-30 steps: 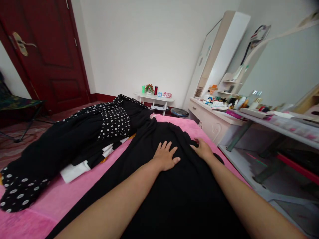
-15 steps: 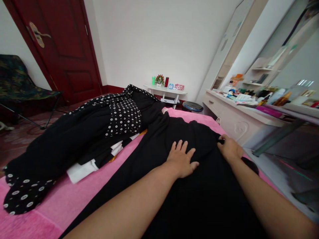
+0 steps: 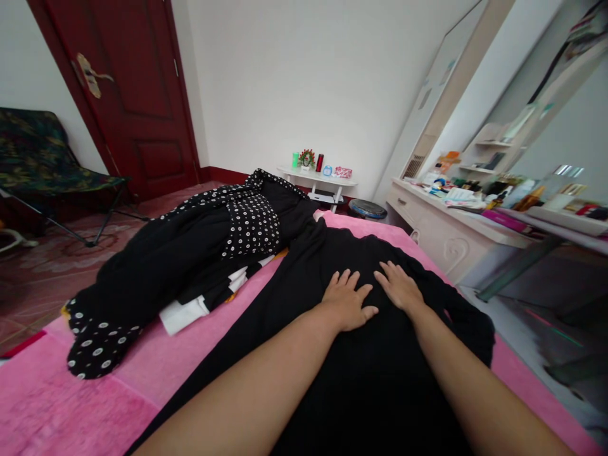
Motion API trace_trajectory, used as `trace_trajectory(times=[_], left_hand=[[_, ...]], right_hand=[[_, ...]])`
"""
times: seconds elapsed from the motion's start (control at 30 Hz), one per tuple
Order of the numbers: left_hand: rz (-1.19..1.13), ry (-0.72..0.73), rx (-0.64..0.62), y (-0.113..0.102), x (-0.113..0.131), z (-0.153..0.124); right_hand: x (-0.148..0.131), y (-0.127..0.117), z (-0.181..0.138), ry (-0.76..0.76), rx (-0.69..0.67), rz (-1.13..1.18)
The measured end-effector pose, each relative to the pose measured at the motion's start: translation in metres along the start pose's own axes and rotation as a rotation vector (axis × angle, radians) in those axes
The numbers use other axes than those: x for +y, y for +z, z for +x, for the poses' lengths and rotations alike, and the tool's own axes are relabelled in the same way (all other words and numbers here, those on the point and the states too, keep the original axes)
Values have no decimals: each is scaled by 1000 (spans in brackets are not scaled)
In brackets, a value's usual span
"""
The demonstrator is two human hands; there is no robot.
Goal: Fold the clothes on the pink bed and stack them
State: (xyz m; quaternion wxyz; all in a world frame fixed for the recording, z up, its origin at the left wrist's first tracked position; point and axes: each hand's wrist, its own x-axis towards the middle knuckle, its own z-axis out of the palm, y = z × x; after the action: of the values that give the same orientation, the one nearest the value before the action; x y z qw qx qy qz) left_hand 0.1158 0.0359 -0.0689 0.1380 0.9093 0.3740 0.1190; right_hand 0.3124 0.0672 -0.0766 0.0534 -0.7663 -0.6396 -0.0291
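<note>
A long black garment (image 3: 380, 367) lies spread over a pink bedcover (image 3: 128, 405), with one sleeve (image 3: 468, 320) out to the right. My left hand (image 3: 346, 301) rests flat on its upper part, fingers spread. Close beside it on the right, my right hand (image 3: 399, 286) also lies palm down on the black cloth, fingers stretched out and holding nothing. Left of the garment is a heap of black clothing (image 3: 185, 237) with dotted trim (image 3: 251, 225). Folded white cloth (image 3: 185, 315) shows at the heap's lower edge.
A cluttered dressing table (image 3: 460, 218) stands along the right side. Beyond the bed are a small white stand (image 3: 316, 175) with little items and a round stool (image 3: 367, 208). A camouflage folding chair (image 3: 57, 168) is at the left, near a dark red door (image 3: 133, 95).
My right hand has let go of the garment's right edge and moved left, now flat near my left hand. The right sleeve now lies further out. The view has shifted slightly left.
</note>
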Motion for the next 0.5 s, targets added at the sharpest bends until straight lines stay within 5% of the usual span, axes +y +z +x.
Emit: trace_trajectory(times=[0.17,0.23,0.4,0.5], left_hand=[[-97,59,92,-12,-6,-6],[-151,25,225,-26,-13,-10],[-154,-383,774,-62,-50,-19],[-243,-580,806,-66,-72,-21]], right_hand=[[-10,4,1,281,-119,-21],[-21,1,-4,342,-98,-37],[-30,2,-24,349,-19,-47],[-25,2,-30,299,54,-34]])
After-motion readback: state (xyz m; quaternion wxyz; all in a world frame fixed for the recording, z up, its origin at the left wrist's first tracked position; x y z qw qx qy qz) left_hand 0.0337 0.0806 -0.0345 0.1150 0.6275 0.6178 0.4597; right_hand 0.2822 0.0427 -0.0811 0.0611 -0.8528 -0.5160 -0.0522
